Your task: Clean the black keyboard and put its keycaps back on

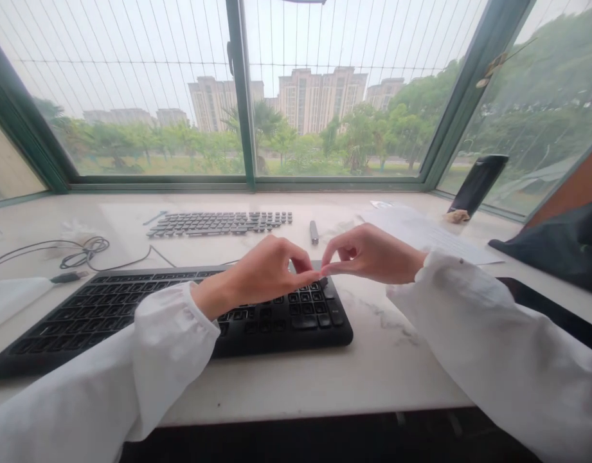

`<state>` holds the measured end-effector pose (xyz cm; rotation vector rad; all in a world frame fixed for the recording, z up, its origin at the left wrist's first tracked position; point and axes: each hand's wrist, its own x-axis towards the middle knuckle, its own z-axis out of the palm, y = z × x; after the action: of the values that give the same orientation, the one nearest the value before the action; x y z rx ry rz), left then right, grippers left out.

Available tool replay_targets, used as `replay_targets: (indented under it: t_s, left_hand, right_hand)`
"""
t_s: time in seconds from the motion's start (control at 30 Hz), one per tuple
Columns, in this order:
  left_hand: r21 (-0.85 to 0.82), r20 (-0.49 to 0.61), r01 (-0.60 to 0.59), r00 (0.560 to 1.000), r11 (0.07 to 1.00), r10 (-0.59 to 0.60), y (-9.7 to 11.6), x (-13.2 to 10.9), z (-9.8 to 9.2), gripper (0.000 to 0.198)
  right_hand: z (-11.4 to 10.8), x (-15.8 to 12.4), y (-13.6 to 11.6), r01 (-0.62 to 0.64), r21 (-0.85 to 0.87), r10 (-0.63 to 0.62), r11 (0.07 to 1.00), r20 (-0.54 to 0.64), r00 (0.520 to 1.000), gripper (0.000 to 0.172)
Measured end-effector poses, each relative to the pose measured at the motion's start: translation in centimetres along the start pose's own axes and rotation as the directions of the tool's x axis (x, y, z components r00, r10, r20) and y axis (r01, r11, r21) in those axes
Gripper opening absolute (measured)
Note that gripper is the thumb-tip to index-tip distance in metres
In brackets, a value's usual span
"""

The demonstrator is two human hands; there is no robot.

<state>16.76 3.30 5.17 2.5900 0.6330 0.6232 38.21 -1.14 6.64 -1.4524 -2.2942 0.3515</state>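
Observation:
My left hand (264,273) and my right hand (367,254) meet fingertip to fingertip above the upper right corner of a black keyboard (346,334). Both are closed in a pinch, thumb against finger. Whatever the fingertips hold, if anything, is too small to make out. A dark key (323,281) shows right below them. Keycaps sit on part of the number pad (309,321), while much of the rest of the keyboard has bare key sockets. Behind it, loose keycaps (218,222) lie in rows on the white marble-patterned surface.
A small grey stick-shaped object (313,232) lies behind the hands. Paper sheets (421,235) are at the right, with a black upright object (479,184) by the window. A coiled cable (86,251) lies at the left. A dark flat device (556,312) is partly under my right sleeve.

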Motion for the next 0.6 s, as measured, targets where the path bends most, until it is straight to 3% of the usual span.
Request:
replay_targets:
  t_s: [0.13,0.33,0.4,0.5,0.53,0.6]
  left_hand:
    - [-0.009,0.123,0.026,0.992,1.000,-0.025,0.2,0.0,0.0,0.037]
    - [0.056,0.053,0.090,0.994,0.994,-0.093,-0.2,0.4,-0.1,0.032]
    - [0.063,0.032,0.102,0.994,0.993,-0.104,-0.2,0.4,0.0,0.033]
    - [0.066,0.031,0.112,0.993,0.992,-0.114,-0.1,0.4,0.1,0.035]
    - [0.064,0.035,0.115,0.992,0.991,-0.117,-0.1,0.4,0.1,0.036]
    - [0.060,0.040,0.119,0.992,0.991,-0.122,-0.1,0.4,0.1,0.037]
  right_hand:
    - [0.3,0.0,0.1,0.038,-0.013,-0.036,0.999,0.134,0.990,0.023]
    - [-2.9,-0.5,2.2,-0.071,-0.015,0.073,0.997,0.235,0.969,0.029]
    - [-3.8,-1.3,2.3,-0.141,-0.015,0.135,0.990,0.414,0.900,0.032]
    - [-3.5,-2.3,1.5,-0.232,-0.072,0.219,0.970,0.672,0.707,0.038]
    - [-3.1,-2.5,1.1,-0.249,-0.101,0.245,0.963,0.711,0.660,0.038]
    - [-2.1,-2.8,0.4,-0.273,-0.148,0.290,0.951,0.737,0.610,0.034]
